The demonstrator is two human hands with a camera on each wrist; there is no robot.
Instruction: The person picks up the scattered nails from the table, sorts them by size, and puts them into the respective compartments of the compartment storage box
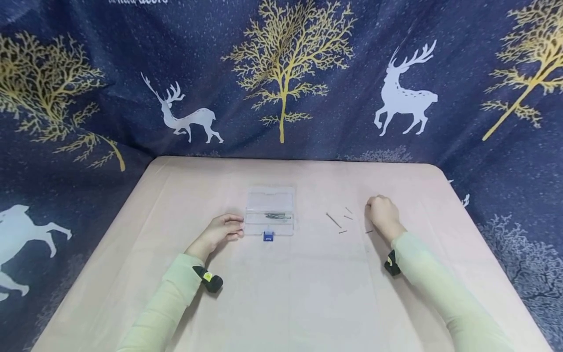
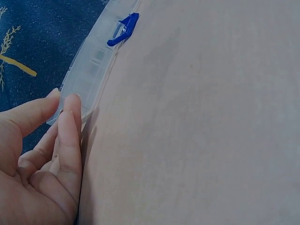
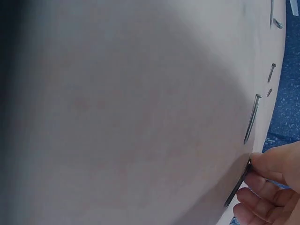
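1. The right hand (image 1: 383, 213) was over the right half of the table (image 1: 281, 293), well in from the right edge; its thumb and finger were together, pinching a dark nail (image 3: 237, 184).
2. The right wrist view showed the dark nail held at one end, right at the fingertips, with most of its length sticking out beyond them. Whether it touched the table could not be told; in the head view the hand hid it.
3. Just beside that hand, on the side away from the far edge, lay a short nail (image 1: 369, 231), apart from the fingers.
4. Further toward the left edge lay a long nail (image 1: 333, 220), set slantwise, with three small nails (image 1: 348, 217) around it.
5. The left hand (image 1: 220, 231) had its fingers loosely extended, the tips touching the left side of the box (image 1: 257, 228).
6. The clear box lay open about midway between the table's left and right edges, its lid (image 1: 269, 200) toward the far edge, its blue clasp (image 1: 268, 236) on the opposite side.
7. More nails (image 1: 277, 215) lay inside the box, toward its right end.
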